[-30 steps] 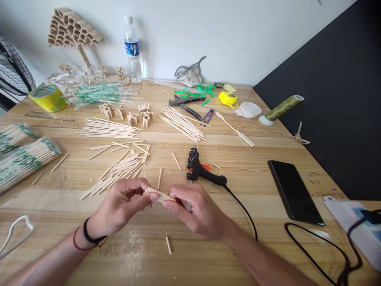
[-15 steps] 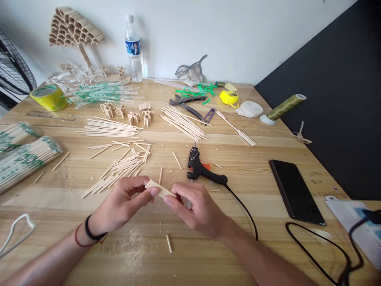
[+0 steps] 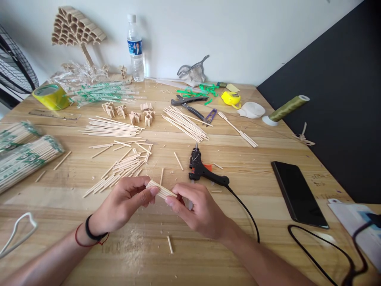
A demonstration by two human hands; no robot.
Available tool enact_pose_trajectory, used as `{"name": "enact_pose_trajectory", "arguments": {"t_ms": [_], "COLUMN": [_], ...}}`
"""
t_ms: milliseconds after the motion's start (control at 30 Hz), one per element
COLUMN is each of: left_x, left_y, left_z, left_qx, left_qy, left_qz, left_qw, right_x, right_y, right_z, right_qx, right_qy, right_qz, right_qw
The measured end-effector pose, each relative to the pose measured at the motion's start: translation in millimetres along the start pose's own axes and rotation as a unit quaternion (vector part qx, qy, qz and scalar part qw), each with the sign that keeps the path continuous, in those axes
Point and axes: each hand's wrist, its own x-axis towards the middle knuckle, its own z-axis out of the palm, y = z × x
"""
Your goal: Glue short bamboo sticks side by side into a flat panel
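Observation:
A small flat bundle of short wooden sticks (image 3: 162,190) is held level between both hands, tilted slightly down to the right. My left hand (image 3: 129,201) pinches its left end between thumb and fingers. My right hand (image 3: 195,203) grips the right end in the same way. Just beyond the hands lies a black glue gun (image 3: 206,172), its nozzle pointing away. A pile of cut sticks (image 3: 125,169) spreads on the table beyond my left hand, and a single short stick (image 3: 170,244) lies nearer than the bundle.
Longer sticks (image 3: 186,124), pliers (image 3: 190,105), a yellow tape measure (image 3: 230,98) and small stick pieces (image 3: 135,117) lie farther back. A phone (image 3: 299,194) and black cables are at the right. Packaged sticks (image 3: 29,161) lie left; a water bottle (image 3: 136,51) stands behind.
The view has shifted slightly, so the table items appear a little farther right. Both hands keep their hold on the bundle, with no clear change of grip.

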Motion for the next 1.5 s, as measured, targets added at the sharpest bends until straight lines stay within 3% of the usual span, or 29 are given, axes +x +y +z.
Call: {"name": "enact_pose_trajectory", "arguments": {"t_ms": [600,900,1100,1200,1333,1500], "left_x": [0.7,3.6,4.2,3.0,-0.1,1.1], "left_y": [2.4,-2.7,-2.4,-3.9,-6.8,-2.5], "left_z": [-0.3,1.1,-2.2,-1.5,-0.4,-6.4], "left_qx": [-0.062,0.001,0.088,0.185,0.311,0.274], "left_qy": [-0.022,0.060,0.062,0.081,0.107,0.124], "left_qz": [-0.010,-0.002,0.047,0.118,0.206,0.161], "left_qw": [0.998,0.998,0.993,0.972,0.922,0.940], "right_x": [0.4,1.5,0.4,-0.3,-0.5,0.0], "right_y": [-1.7,-1.3,0.7,1.1,0.0,-2.1], "right_z": [-2.6,-1.5,-0.4,-0.1,-0.4,-1.3], "right_qx": [0.011,-0.009,-0.016,-0.017,-0.012,-0.011], "right_qy": [0.035,0.036,0.036,0.036,0.037,0.050], "right_qz": [0.028,0.004,-0.003,-0.004,-0.004,-0.004], "right_qw": [0.999,0.999,0.999,0.999,0.999,0.999]}}
